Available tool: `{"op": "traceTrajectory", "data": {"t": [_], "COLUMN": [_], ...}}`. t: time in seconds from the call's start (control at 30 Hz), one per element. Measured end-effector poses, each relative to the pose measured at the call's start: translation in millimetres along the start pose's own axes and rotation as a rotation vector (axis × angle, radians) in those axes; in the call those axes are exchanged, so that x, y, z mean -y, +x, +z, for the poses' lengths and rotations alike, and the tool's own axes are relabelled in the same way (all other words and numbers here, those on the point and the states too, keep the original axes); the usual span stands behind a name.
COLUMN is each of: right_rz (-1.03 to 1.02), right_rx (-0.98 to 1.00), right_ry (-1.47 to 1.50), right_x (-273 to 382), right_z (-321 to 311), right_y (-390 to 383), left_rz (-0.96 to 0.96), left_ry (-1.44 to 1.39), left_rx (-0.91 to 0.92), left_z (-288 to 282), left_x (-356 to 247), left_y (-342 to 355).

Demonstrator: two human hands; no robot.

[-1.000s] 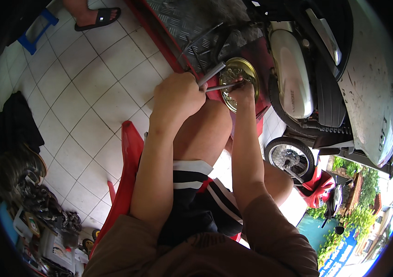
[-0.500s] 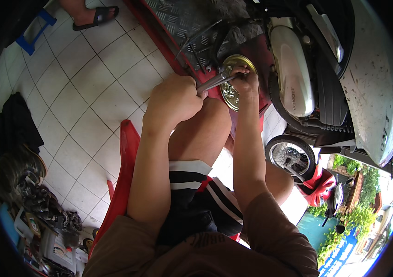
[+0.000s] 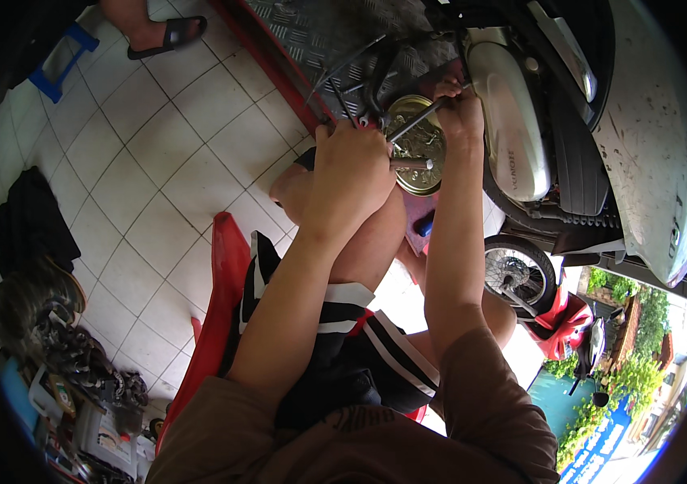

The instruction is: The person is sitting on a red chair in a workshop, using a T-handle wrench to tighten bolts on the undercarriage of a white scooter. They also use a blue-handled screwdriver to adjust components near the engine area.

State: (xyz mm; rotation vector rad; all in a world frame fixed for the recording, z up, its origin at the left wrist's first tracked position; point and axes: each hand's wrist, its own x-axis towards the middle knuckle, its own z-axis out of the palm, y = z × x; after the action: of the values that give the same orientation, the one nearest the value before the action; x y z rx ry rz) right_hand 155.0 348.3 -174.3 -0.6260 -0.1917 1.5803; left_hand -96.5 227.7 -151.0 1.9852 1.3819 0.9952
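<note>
My left hand (image 3: 353,173) is closed on metal tools: a short silver cylinder (image 3: 413,164) pokes out rightward from the fist, and a long metal rod (image 3: 416,121) runs from it diagonally up to my right hand (image 3: 460,113). That hand grips the rod beside the motorbike's pale silver cover (image 3: 505,129). Beneath the rod lies a round gold-rimmed tray (image 3: 438,174) with several small metal parts in it. Black bars (image 3: 345,64) lie just beyond, on a red-edged treadplate platform (image 3: 279,32).
A red chair (image 3: 226,258) is at my left. A blue stool (image 3: 53,81) and someone's sandalled foot (image 3: 170,36) are at the upper left, on white tiles. Dark clothing and clutter (image 3: 29,242) line the left edge. A motorbike wheel (image 3: 513,274) stands at the right.
Both my hands have shifted rightward, the right one also upward. The cylinder in my left fist has swung down to point right. Part of my bent leg now shows left of that hand.
</note>
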Motion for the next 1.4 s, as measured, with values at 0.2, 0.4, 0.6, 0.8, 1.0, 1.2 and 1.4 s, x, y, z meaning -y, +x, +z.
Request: {"op": "traceTrajectory", "data": {"t": [0.2, 0.4, 0.6, 0.8, 1.0, 1.2, 1.4], "right_rz": [-0.004, 0.03, 0.063, 0.038, 0.072, 0.2, 0.324], "right_rx": [0.018, -0.235, -0.285, -0.229, -0.148, -0.181, -0.123], "right_ry": [0.056, -0.131, -0.153, -0.164, -0.254, -0.573, -0.843], "right_x": [1.6, 1.8, 5.8, 4.6, 9.1, 13.8, 20.1], "right_z": [-1.8, 4.6, 4.7, 9.6, 6.6, 32.3, 48.6], "right_y": [-2.5, -9.2, -0.6, -0.4, -12.8, -57.9, -131.0], "left_rz": [-0.096, -0.174, -0.214, -0.162, -0.178, 0.018, 0.122], "left_ry": [-0.157, -0.316, -0.216, -0.202, -0.075, 0.079, 0.274], "left_rx": [0.08, 0.224, 0.177, 0.136, 0.205, 0.115, 0.118], "left_z": [-12.5, 4.6, 1.4, 3.6, 0.6, 3.2, 14.6], "left_x": [-17.4, -0.9, -5.4, 1.2, -23.4, -20.5, -37.1], "left_y": [9.1, 5.1, 13.7, 15.3, 7.1, 3.8, 2.6]}}
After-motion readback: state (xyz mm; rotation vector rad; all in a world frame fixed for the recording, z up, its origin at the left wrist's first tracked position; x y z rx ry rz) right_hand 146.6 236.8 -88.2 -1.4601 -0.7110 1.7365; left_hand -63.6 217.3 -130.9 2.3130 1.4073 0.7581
